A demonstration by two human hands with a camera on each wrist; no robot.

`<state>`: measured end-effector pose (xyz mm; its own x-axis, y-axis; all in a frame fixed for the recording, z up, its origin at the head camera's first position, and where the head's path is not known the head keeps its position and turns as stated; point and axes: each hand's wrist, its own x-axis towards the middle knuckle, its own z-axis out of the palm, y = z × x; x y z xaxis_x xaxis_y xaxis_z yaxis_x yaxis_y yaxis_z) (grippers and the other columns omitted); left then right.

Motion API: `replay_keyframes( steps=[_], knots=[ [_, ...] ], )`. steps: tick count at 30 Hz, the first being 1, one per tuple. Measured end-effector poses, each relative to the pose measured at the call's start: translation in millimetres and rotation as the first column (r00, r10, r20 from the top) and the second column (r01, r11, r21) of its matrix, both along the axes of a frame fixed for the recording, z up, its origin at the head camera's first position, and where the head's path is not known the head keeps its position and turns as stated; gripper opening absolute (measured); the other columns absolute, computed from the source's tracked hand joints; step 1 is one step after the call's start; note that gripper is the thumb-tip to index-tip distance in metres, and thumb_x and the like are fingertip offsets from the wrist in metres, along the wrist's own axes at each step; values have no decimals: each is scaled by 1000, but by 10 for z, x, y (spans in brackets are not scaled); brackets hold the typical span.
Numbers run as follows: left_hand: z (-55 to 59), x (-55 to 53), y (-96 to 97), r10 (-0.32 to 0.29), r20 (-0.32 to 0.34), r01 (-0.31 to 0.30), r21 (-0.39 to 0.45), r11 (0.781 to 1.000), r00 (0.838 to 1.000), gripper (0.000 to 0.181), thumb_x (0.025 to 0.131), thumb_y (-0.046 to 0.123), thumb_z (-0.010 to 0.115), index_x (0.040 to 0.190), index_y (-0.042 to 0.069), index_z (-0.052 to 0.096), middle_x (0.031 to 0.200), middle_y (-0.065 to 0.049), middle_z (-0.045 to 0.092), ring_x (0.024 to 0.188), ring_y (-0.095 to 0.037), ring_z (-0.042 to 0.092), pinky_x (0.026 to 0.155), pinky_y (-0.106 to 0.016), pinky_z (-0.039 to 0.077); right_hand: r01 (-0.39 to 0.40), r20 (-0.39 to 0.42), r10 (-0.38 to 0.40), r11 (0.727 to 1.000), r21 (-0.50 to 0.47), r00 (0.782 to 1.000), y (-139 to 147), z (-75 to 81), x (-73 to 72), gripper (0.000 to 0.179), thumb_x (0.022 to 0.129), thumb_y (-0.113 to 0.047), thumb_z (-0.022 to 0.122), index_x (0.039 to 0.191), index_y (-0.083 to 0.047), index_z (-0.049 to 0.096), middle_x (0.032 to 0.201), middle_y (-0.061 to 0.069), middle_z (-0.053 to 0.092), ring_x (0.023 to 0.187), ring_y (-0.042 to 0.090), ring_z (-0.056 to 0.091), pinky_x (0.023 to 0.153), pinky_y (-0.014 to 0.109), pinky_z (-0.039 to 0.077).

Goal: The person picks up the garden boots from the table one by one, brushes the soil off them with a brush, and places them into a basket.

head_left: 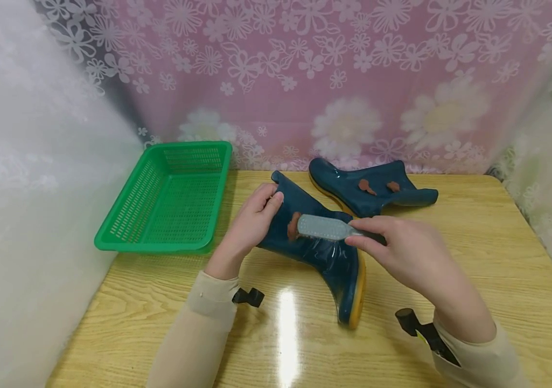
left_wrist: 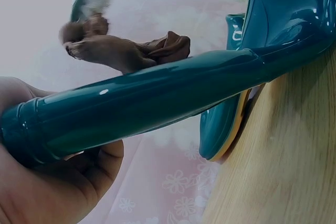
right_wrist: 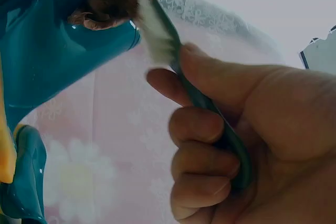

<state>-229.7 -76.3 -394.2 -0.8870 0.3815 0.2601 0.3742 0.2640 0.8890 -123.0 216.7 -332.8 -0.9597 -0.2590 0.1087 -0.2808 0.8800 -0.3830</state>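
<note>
My left hand grips the top of a dark blue-green rubber boot, its thumb on the outside of the shaft. The boot is tilted, with its yellow-edged sole to the right. A brown, mud-like clump sticks to the shaft. My right hand holds a scrub brush by its dark handle, fingers curled round it. In the right wrist view the brush's white bristles meet the brown clump. The left wrist view shows the boot shaft side-on, with clumps standing out from it.
Behind lies a second boot on its side, two brown clumps on its shaft. A green plastic basket stands at the left of the wooden table. Floral curtains hang along the back and sides.
</note>
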Motion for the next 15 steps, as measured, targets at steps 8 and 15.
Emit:
replay_keyframes(
  steps=[8,15],
  knots=[
    [-6,10,-6,0,0,0,3,1000,1000,32,121,21,47,92,9,40,95,-11,37,82,-31,37,78,-42,32,-46,43,42,993,104,998,26,-148,-92,38,103,-43,80,130,-16,84,111,7,82,81,19,72,59,41,52],
    [-6,-3,-20,30,21,-30,14,999,999,29,121,21,48,96,7,44,101,-12,44,89,-31,43,80,-43,34,2,86,-12,993,115,996,296,-70,-57,30,107,-44,74,125,-21,84,68,-8,56,57,16,44,55,37,33]
  ],
)
